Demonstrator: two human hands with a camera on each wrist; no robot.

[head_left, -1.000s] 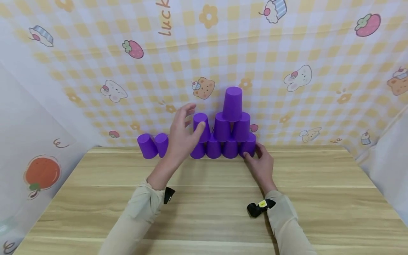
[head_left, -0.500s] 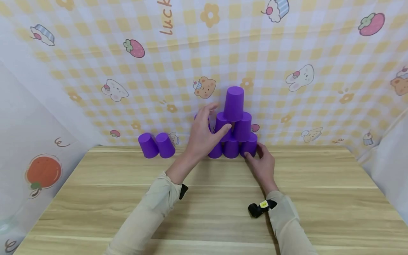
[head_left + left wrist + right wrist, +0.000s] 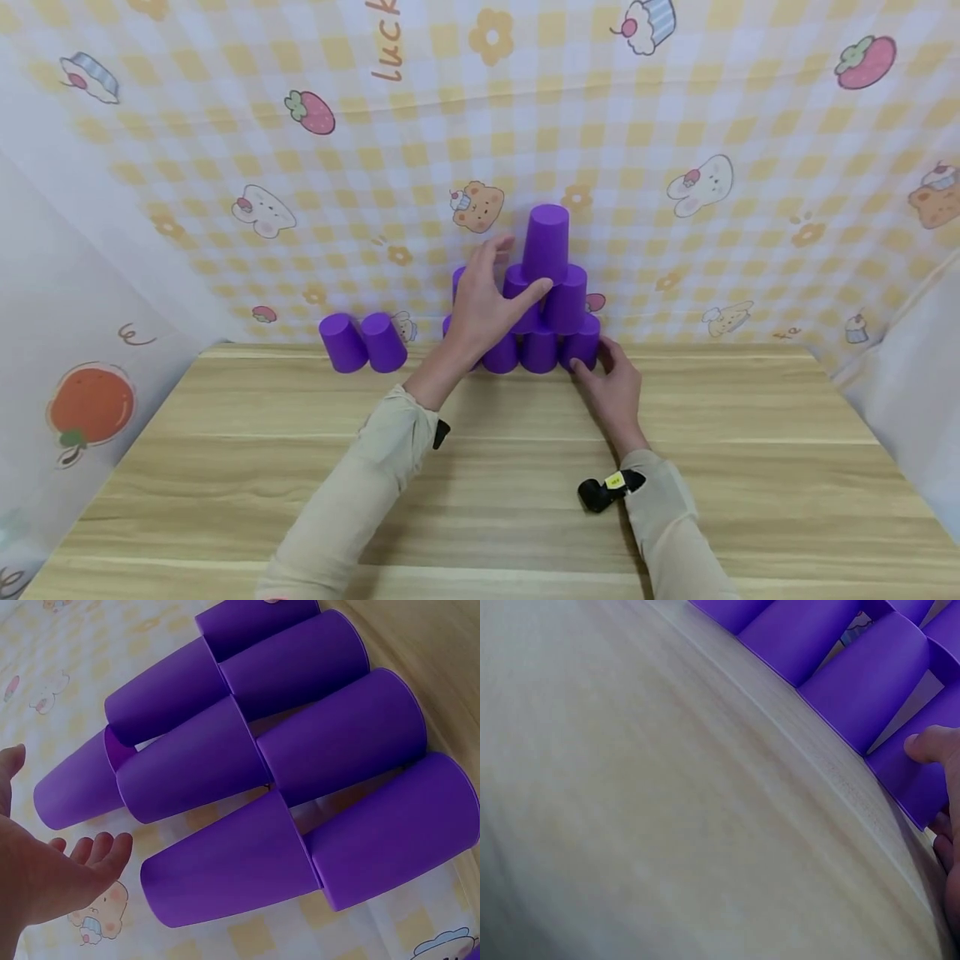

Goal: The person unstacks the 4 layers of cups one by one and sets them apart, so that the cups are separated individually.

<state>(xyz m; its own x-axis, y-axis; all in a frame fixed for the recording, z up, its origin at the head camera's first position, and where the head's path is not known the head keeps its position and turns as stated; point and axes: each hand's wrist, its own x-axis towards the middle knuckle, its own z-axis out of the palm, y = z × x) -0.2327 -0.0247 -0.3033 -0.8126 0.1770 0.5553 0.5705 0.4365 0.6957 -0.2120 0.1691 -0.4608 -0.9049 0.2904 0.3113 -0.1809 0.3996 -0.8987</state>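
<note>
Purple cups stand upside down in a stepped stack: several in the bottom row, three above, and a top cup (image 3: 547, 243) over the right-hand pair of the middle row. My left hand (image 3: 483, 308) is raised before the middle row, thumb and fingers spread. In the left wrist view my left hand (image 3: 64, 881) holds nothing, and a gap shows between its fingertips and the cups. My right hand (image 3: 617, 392) grips the bottom row's rightmost cup (image 3: 580, 337) low down, thumb on the front and fingers round the outer side. My left hand hides part of the stack's left side.
Two more upside-down purple cups, one far-left cup (image 3: 343, 343) and its neighbour (image 3: 384, 343), stand side by side left of the stack. The wooden table (image 3: 510, 500) ends at a checked cloth backdrop (image 3: 360, 167) close behind the cups.
My left hand has moved right, from the stack's left end to before its middle, staying spread. My right hand keeps its hold on the corner cup, and the cups stand as before.
</note>
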